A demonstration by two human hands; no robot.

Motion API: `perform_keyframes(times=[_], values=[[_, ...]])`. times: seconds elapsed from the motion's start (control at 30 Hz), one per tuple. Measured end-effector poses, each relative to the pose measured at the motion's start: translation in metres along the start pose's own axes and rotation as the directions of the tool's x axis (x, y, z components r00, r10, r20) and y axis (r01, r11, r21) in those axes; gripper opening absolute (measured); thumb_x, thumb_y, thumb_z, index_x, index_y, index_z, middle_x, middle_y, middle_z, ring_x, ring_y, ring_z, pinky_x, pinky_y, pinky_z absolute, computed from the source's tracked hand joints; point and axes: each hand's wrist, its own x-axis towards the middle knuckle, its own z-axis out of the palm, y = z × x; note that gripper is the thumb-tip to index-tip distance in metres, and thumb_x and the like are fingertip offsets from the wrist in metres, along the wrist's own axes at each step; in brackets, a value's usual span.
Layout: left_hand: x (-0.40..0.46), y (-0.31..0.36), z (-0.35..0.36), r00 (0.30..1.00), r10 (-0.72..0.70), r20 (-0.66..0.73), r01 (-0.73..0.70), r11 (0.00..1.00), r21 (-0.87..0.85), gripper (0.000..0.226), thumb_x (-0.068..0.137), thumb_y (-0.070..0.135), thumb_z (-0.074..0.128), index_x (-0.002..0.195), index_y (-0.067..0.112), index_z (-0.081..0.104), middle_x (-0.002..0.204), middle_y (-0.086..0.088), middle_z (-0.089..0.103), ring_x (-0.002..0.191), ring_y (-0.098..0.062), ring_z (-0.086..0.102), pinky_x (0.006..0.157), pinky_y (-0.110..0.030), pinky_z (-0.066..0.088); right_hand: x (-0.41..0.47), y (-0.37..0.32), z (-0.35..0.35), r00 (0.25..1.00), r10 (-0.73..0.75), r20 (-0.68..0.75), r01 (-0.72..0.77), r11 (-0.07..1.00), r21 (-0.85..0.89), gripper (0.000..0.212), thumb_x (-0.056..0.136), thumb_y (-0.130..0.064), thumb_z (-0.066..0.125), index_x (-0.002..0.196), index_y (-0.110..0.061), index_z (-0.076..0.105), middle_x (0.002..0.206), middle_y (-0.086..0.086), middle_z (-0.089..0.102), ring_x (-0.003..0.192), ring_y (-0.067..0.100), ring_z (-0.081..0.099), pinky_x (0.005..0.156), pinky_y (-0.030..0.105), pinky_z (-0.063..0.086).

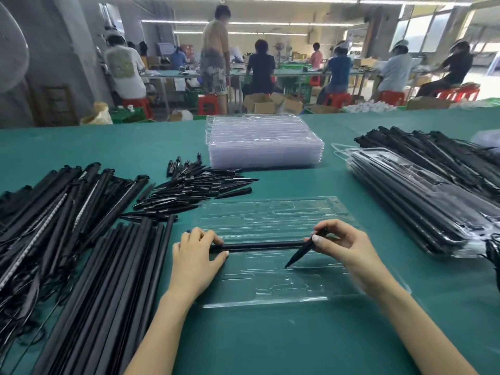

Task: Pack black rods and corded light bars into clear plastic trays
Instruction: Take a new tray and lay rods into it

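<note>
Head view: rod over tray, spike in right hand

Left hand (196, 255) is gripping one end of a black rod (259, 245) lying across the clear tray (270, 288) on the tabletop (270, 342). Right hand (343, 243) is pinching a black spike (305, 249) at the rod's other end.

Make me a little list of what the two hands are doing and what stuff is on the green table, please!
left hand: grips one end of a black rod lying across the open clear tray
right hand: pinches a black pointed spike, tip down on the tray
left of tray: rod pile, corded light bars
behind tray: spike pile, empty tray stack
right: packed trays
</note>
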Motion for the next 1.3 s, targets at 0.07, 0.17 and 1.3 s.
perform_keyframes(times=[0.07, 0.17, 1.3], values=[[-0.001, 0.000, 0.000, 1.000, 0.001, 0.006, -0.001, 1.000, -0.002, 0.017, 0.088, 0.044, 0.060, 0.101, 0.034, 0.055, 0.102, 0.013, 0.043, 0.105, -0.011, 0.039, 0.089, -0.027, 0.025, 0.000, 0.000, -0.005, 0.999, -0.021, -0.039, 0.015, 0.988, -0.154, 0.014, 0.076, -0.012, 0.077, 0.085, -0.018, 0.069, 0.086, 0.006, 0.072, 0.085, 0.021, 0.068, 0.084, 0.027, 0.054], [-0.001, 0.000, 0.001, 1.000, -0.001, 0.010, 0.000, 1.000, 0.011, 0.018, 0.088, 0.045, 0.059, 0.102, 0.034, 0.055, 0.105, 0.013, 0.044, 0.106, -0.012, 0.039, 0.089, -0.028, 0.024, -0.001, -0.003, -0.021, 0.997, -0.078, -0.021, 0.057, 0.867, -0.495, 0.013, 0.078, -0.014, 0.077, 0.081, -0.025, 0.072, 0.082, -0.008, 0.073, 0.081, 0.006, 0.068, 0.080, 0.016, 0.049], [0.009, 0.012, -0.019, 0.973, -0.022, 0.228, 0.005, 0.997, 0.071, 0.029, 0.091, 0.044, 0.055, 0.116, 0.030, 0.050, 0.119, 0.005, 0.046, 0.117, -0.016, 0.038, 0.098, -0.029, 0.031, -0.006, -0.001, -0.034, 0.950, -0.117, 0.290, 0.302, 0.579, -0.757, 0.009, 0.075, -0.026, 0.077, 0.076, -0.034, 0.074, 0.081, -0.014, 0.062, 0.082, 0.007, 0.059, 0.071, 0.015, 0.044]])
